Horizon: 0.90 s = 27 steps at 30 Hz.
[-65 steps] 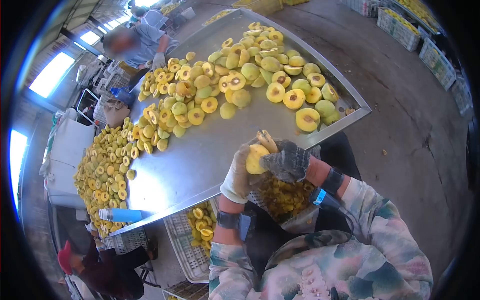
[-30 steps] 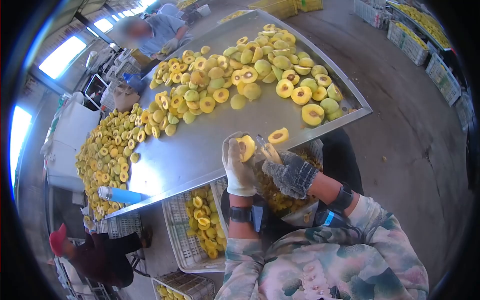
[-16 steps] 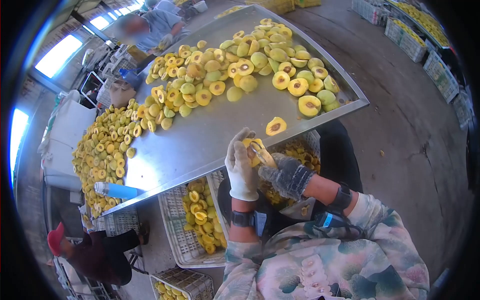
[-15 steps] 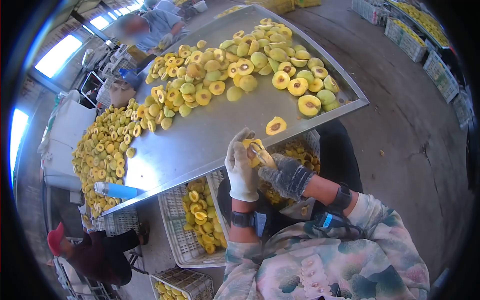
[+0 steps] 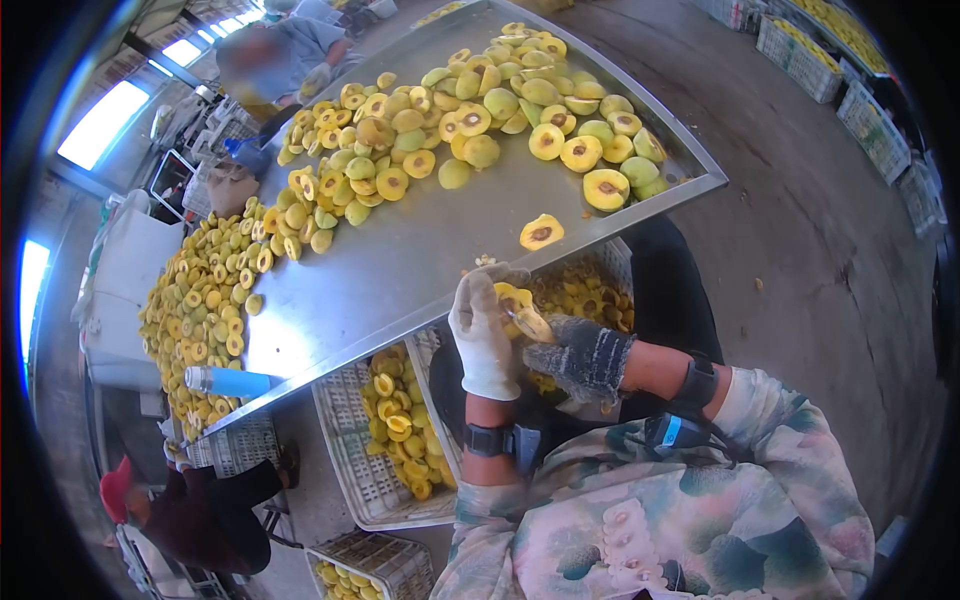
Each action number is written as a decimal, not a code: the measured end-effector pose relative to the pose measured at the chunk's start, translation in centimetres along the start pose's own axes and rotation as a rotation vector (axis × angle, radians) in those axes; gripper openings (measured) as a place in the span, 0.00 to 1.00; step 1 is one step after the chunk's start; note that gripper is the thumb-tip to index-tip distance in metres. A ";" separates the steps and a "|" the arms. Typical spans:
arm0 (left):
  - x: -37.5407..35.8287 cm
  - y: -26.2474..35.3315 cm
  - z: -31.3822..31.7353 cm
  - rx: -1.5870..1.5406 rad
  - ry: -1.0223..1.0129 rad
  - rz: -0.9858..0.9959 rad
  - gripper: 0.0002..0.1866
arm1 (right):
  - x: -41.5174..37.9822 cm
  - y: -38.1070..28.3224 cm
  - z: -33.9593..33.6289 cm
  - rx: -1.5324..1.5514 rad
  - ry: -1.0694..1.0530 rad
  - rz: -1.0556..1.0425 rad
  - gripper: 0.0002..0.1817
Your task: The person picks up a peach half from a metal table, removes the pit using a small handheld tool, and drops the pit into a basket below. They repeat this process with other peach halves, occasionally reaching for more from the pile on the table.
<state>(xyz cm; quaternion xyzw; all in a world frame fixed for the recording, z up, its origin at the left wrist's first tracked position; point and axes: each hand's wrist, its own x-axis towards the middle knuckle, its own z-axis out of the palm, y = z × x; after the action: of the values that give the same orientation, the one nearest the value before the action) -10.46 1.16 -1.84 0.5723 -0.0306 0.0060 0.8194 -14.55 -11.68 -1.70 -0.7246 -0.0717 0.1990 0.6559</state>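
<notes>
My left hand (image 5: 483, 340), in a white glove, is closed around a yellow peach half (image 5: 512, 296) just off the near edge of the metal table. My right hand (image 5: 580, 358), in a dark grey knit glove, grips a pitting tool with a yellowish handle (image 5: 535, 325). The tool's tip is at the cut face of the peach half; how deep it sits is hidden. Beyond my left hand, a single peach half (image 5: 541, 232) lies cut side up on the metal table (image 5: 400, 245).
Heaped peach halves (image 5: 400, 130) cover the table's far side. A blue bottle (image 5: 228, 381) lies near its left corner. Below stand a crate of pitted halves (image 5: 400, 425) and a container of fruit pieces (image 5: 590, 290). Co-workers are at the far side (image 5: 290, 60) and lower left (image 5: 200, 515).
The tool has turned in the peach half, and its metal end shows less than before. Both hands stay close together. The whole view has shifted slightly.
</notes>
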 end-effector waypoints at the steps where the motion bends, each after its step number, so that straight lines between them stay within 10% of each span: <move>1: 0.0 -0.3 0.0 0.001 -0.001 -0.006 0.20 | -0.5 -0.8 -0.2 0.075 -0.090 0.171 0.13; 16: 0.0 0.8 -0.3 0.237 -0.321 0.036 0.26 | -1.8 5.8 -0.6 1.714 -0.886 0.504 0.17; 20: -0.5 0.1 -0.4 0.006 -0.364 0.038 0.26 | -3.8 3.7 0.3 1.274 -0.509 0.346 0.14; 23: -0.1 -0.3 -1.3 -0.398 0.113 -0.120 0.18 | -3.9 4.3 0.2 1.550 -0.625 0.327 0.13; 27: -1.3 1.8 -10.3 0.194 0.348 0.163 0.13 | -2.6 8.8 -1.1 1.009 -0.274 0.416 0.14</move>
<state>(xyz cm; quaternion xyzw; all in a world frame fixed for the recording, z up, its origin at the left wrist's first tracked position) -11.40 11.47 -3.80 0.6346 0.0661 0.1739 0.7501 -17.92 -14.79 -9.70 -0.2875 0.0923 0.4263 0.8527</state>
